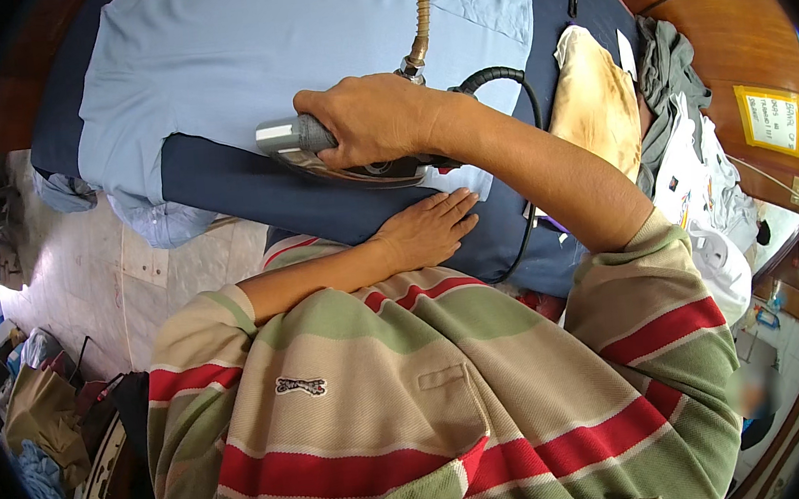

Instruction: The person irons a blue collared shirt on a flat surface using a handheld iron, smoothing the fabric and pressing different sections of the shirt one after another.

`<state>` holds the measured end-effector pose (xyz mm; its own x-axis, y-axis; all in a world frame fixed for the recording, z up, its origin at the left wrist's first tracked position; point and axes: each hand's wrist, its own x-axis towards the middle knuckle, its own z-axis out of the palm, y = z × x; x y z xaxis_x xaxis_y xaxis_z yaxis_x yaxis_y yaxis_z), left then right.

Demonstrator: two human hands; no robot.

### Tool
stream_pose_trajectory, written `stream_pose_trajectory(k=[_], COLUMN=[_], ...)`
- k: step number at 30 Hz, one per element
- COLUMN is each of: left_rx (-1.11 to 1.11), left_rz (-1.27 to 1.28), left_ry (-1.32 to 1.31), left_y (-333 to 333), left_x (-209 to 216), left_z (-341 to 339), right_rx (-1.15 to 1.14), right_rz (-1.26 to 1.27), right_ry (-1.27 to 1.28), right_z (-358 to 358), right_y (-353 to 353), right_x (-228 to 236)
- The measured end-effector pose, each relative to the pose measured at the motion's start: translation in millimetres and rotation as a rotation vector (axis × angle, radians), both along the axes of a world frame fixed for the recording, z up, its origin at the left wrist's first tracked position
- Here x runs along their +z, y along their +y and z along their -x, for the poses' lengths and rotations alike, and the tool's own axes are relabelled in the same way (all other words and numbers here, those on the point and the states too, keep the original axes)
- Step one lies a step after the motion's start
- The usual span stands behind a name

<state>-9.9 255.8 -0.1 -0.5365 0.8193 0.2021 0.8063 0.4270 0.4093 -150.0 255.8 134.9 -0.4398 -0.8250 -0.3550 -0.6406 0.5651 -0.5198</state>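
Observation:
My right hand (374, 119) is wrapped round the grey handle of a steam iron (278, 138). The iron rests over the near edge of a light blue garment (250, 63), which is spread across a navy-covered ironing surface (251, 182). A brown ribbed hose (420, 10) and a black cable (539, 133) run from the iron. Close to my body, my left hand (428, 233) lies flat, fingers stretched, its tips at the garment's lower corner just below the iron. The iron's soleplate is mostly hidden.
To the right lie a scorched cream cloth (590, 90), a grey garment (673, 64) and white clothes (696, 166) by a wooden wall with a yellow-framed notice (770, 119). Bags and clothes (44, 423) crowd the lower left beside the tiled floor (137, 291).

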Motion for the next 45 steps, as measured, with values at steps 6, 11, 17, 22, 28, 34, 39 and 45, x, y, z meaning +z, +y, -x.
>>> stream_pose_trajectory(k=[6,11,17,22,28,34,39,45], left_rx=[0.143,0.898,0.976,0.973,0.973,1.263,1.750,1.753], left_rz=[-0.262,-0.082,0.308,0.274,0.188,0.101,0.132,0.294], left_ry=[0.160,0.135,0.000,0.013,0.030,0.123,0.330,0.088], left_y=[-32,-95,-124,-124,-126,-191,-343,-423], left_x=[-5,12,11,6,2,3,7,20], left_z=[11,69,62,58,56,63,113,144], right_rx=[-0.208,-0.538,-0.983,-1.176,-1.198,-0.880,-0.916,-1.038], right_rz=[0.120,0.084,0.042,0.105,0.161,0.119,0.127,0.157], right_ry=[0.153,0.172,0.153,0.280,0.135,0.053,0.075,0.080], right_z=[52,60,-15,22,79,30,38,39], right_y=[10,77,156,202,219,178,164,132], right_x=[-16,-12,-6,-29,-43,-19,-21,-19])
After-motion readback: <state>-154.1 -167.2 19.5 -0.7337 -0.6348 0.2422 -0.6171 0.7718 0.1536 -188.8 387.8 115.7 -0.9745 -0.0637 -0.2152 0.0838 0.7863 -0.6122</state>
